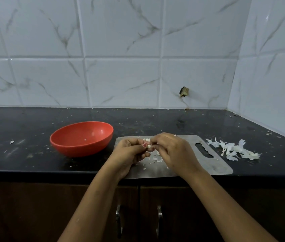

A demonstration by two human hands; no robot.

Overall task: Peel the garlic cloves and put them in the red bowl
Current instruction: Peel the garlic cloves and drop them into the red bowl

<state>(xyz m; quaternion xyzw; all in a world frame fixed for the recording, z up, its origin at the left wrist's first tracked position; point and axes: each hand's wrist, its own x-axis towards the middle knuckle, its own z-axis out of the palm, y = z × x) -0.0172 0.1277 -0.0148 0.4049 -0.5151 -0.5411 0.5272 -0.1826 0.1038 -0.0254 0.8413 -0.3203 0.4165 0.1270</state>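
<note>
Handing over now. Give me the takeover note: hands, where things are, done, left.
Left hand and right hand both pinch one clove above the board, mid-peel.
Bowl stands left of the board; only a small white speck shows inside, no clove.
Peels lie piled right of the board, scraps on it.
Left: finish this clove, drop it in the bowl.

No readable text anywhere (tiles and bowl unmarked).

Bare counter behind red bowl
</note>
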